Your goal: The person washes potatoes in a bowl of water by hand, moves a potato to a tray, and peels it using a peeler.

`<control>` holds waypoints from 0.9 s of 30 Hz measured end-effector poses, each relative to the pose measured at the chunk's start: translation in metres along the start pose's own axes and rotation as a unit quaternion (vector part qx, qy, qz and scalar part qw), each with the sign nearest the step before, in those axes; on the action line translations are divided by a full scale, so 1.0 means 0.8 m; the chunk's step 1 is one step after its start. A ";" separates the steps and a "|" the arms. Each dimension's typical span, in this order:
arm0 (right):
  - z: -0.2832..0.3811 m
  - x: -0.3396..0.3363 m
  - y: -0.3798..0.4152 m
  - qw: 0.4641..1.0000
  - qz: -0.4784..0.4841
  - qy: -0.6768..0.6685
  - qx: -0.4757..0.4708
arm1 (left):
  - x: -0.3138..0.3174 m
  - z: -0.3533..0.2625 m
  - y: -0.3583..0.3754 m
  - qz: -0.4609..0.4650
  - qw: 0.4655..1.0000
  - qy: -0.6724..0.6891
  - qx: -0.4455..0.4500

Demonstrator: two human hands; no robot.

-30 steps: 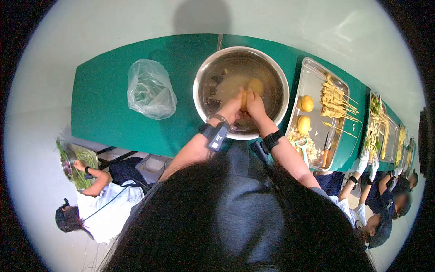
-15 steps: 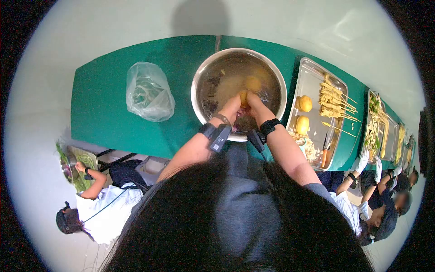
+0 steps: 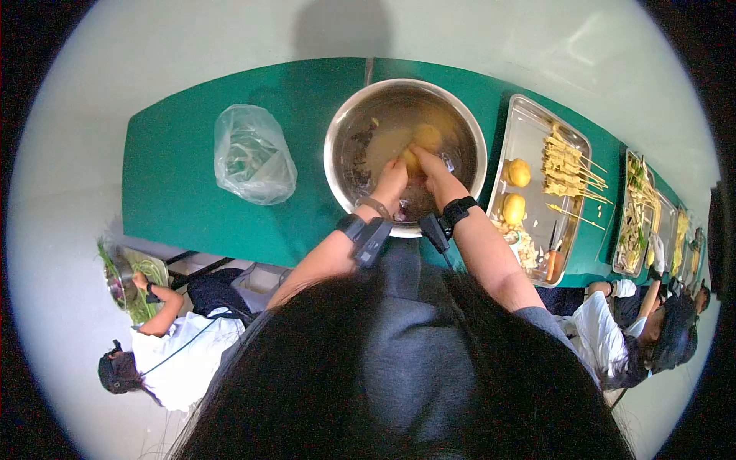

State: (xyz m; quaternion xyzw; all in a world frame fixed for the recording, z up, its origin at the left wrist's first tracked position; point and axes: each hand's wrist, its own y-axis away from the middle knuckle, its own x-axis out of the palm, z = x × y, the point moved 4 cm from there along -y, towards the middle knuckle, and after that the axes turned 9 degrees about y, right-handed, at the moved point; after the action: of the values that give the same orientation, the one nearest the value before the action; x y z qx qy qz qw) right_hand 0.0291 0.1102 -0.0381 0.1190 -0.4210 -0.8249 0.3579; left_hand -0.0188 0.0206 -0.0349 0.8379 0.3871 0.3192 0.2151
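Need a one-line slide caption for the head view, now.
Left hand and right hand hold a potato in a steel basin, beside a tray with skewers.

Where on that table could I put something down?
Bare green tabletop shows left of the clear plastic bag, and between that bag and the round steel bowl. Crowded: the bowl, where the left hand and right hand hold a yellow potato, and much of the rectangular steel tray, with pale skewers.

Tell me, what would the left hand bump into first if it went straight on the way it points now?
The left hand seems to touch one potato; beyond it, the other potato in the bowl looks next, though cloudy water hides the depth.
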 end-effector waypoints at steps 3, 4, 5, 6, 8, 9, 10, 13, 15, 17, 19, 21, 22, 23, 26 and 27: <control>-0.017 -0.002 -0.029 1.000 0.014 -0.009 -0.023 | -0.021 0.039 -0.044 0.031 0.994 0.097 -0.037; -0.019 -0.002 -0.036 0.999 0.017 -0.022 -0.033 | -0.009 0.017 -0.022 0.022 0.994 0.098 -0.050; -0.023 -0.002 -0.042 0.998 0.020 -0.035 -0.043 | 0.002 -0.008 -0.001 0.013 0.993 0.099 -0.064; -0.022 0.000 -0.035 1.000 0.015 -0.019 -0.019 | 0.009 -0.025 0.015 0.003 0.992 0.099 -0.077; -0.013 0.006 -0.017 0.999 0.007 0.013 0.028 | -0.017 0.012 -0.023 -0.003 0.992 0.093 -0.080; -0.019 0.006 -0.026 1.000 0.022 0.004 0.020 | -0.028 0.029 -0.041 0.002 0.995 0.076 -0.061; -0.028 0.007 -0.038 0.999 0.037 -0.006 0.011 | -0.027 0.025 -0.040 0.006 0.997 0.059 -0.043; -0.034 0.012 -0.039 0.998 0.037 -0.046 0.018 | 0.000 -0.010 -0.001 0.039 0.997 -0.035 -0.053; -0.027 0.016 -0.029 0.998 0.023 -0.060 0.016 | -0.015 0.018 -0.024 0.007 0.997 -0.056 -0.053; -0.023 0.017 -0.024 0.998 0.011 -0.057 -0.004 | -0.022 0.030 -0.034 -0.010 0.997 -0.075 -0.035; -0.046 0.001 -0.071 0.996 -0.060 0.046 -0.038 | -0.021 0.030 -0.030 -0.010 0.996 -0.093 0.002; -0.053 -0.003 -0.086 0.993 -0.088 0.062 -0.038 | 0.007 0.002 0.014 -0.046 0.997 -0.069 0.001; -0.046 0.002 -0.076 0.996 -0.081 0.027 -0.022 | 0.017 -0.009 0.030 -0.063 0.996 -0.057 -0.001; -0.036 0.007 -0.062 0.997 -0.074 -0.008 -0.004 | 0.018 -0.012 0.032 -0.061 0.997 -0.055 0.005; 0.004 0.032 0.008 0.990 -0.080 -0.114 0.012 | 0.019 -0.016 0.031 -0.063 0.997 -0.045 0.030; 0.003 0.032 0.005 0.991 -0.070 -0.112 0.013 | 0.019 -0.014 0.029 -0.070 0.996 -0.038 0.042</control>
State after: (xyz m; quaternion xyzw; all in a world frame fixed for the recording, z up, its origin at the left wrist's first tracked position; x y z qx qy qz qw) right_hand 0.0116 0.0919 -0.0307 0.0600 -0.4600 -0.8503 0.2486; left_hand -0.0074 0.0198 -0.0073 0.8286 0.4491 0.2546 0.2166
